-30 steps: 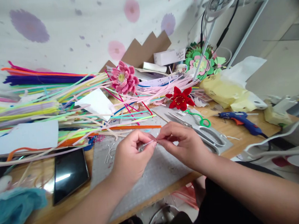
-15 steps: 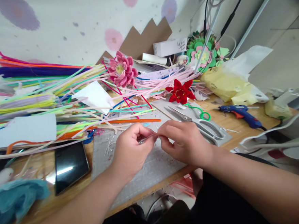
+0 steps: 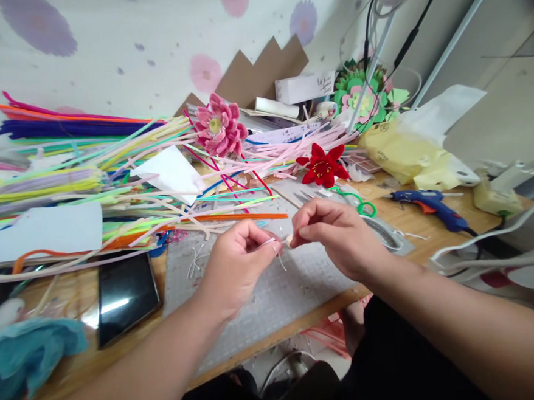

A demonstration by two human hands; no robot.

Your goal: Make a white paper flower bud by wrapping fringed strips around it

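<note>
My left hand (image 3: 239, 263) is closed in a pinch on thin white strands (image 3: 282, 263); one loose end hangs below the fingertips. My right hand (image 3: 336, 235) is just to the right, its thumb and forefinger pressed together. A small pale bit shows at its fingertips, too small to name. Both hands are above the grey cutting mat (image 3: 239, 330). Other thin white strands (image 3: 195, 260) lie on the mat left of my left hand. Beyond my right hand is a pair of scissors (image 3: 391, 235), partly covered by that hand.
Bundles of coloured pipe cleaners (image 3: 64, 183) fill the left and back. A pink flower (image 3: 220, 125) and a red flower (image 3: 323, 165) are behind the hands. A blue glue gun (image 3: 432, 205) lies at right, and a black phone (image 3: 126, 298) at left.
My right hand has turned and drawn slightly away from my left hand, opening a small gap between the fingertips. A white strand end now hangs below my left fingers.
</note>
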